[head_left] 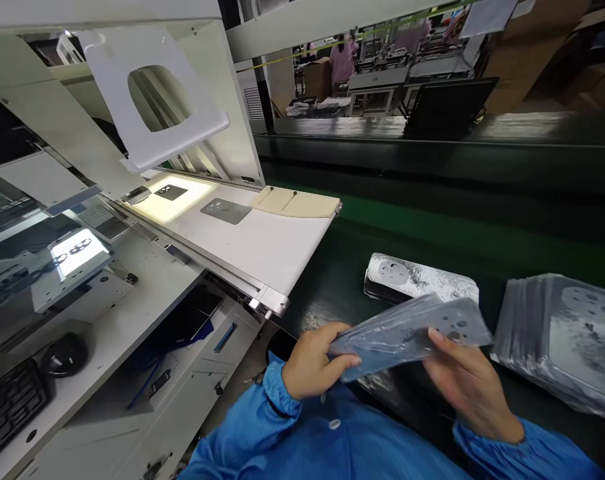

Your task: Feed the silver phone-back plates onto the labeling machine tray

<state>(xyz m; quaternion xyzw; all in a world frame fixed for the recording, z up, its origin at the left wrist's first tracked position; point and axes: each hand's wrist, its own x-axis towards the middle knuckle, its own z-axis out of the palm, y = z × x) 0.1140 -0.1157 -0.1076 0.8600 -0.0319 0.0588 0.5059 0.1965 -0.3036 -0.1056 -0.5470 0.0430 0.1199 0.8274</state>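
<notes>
Both hands hold a thin bundle of clear-wrapped phone back panels (397, 337), with round camera holes at the right end. My left hand (315, 360) is closed on the bundle's left end, thumb on top. My right hand (465, 380) pinches the edge near the camera holes; its other fingers are partly hidden underneath. Just beyond the bundle lies a neat stack of silver-patterned phone panels (432, 280) on the dark bench. To the right, beside my right hand, is a larger fanned pile of wrapped panels (582, 333).
At left, a white conveyor belt (277, 243) carries one grey panel (225, 211), with another dark panel (171, 192) over its lit area. A cream guide plate (302, 203) lies along the belt's far side. A mouse (65, 355) and keyboard (12, 407) are at lower left.
</notes>
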